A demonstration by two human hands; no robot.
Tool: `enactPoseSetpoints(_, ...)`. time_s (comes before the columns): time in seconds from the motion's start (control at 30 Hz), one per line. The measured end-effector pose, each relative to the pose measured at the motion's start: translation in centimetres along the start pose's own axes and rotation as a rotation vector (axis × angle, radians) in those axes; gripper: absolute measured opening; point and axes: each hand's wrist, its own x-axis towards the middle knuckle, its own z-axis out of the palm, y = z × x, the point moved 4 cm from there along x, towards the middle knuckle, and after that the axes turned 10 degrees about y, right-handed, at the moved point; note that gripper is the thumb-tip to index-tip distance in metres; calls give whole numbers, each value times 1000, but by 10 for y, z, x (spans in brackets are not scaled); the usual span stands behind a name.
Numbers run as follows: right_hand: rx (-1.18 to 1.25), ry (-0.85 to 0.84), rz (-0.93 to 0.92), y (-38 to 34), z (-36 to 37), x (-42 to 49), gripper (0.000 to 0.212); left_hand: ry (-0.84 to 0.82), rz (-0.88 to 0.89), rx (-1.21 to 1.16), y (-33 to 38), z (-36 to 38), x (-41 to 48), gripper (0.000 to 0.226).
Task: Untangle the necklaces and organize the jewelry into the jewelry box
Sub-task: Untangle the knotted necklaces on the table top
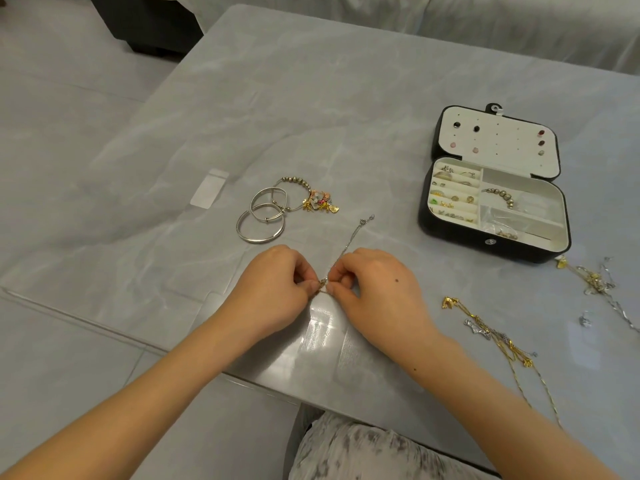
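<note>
A small clear plastic bag (209, 192) lies flat on the grey marble-pattern table (311, 98), at the left of the work area. To its right, two plain silver bangles (261, 218) overlap each other and touch a beaded bracelet with gold and pink charms (304, 197).

Nearer the table edge, the left hand (277, 284) and the right hand (379, 289) meet with fingers curled. Each pinches a thin silver-toned chain (348, 242) between thumb and forefinger at the same spot. The free end of the chain runs away from the hands across the table, clasp outermost. The bangles lie just beyond the left hand, apart from it.

Right of the hands, the black rectangular jewelry box (457, 232) stands open. Its white lid panel carries stud earrings; its compartments hold rings, a beaded strand and small bags. Nearer than the box lie a tangle of gold and silver necklaces (491, 336) and a second tangle (595, 280) at the far right.
</note>
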Motion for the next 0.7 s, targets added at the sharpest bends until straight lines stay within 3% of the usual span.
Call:
enactPoseSetpoints(0.27, 61, 37, -92, -1, 4, 3, 8, -63, -68, -121, -1, -6, 2, 22)
enactPoseSetpoints(0.47, 6, -38, -121, -4, 4, 3, 8, -85, -116, -221, -6, -11, 5, 21)
enactPoseSetpoints(0.7, -17, -57, -67, -2, 2, -1, 8, -73, -125, -245, -10, -12, 6, 19)
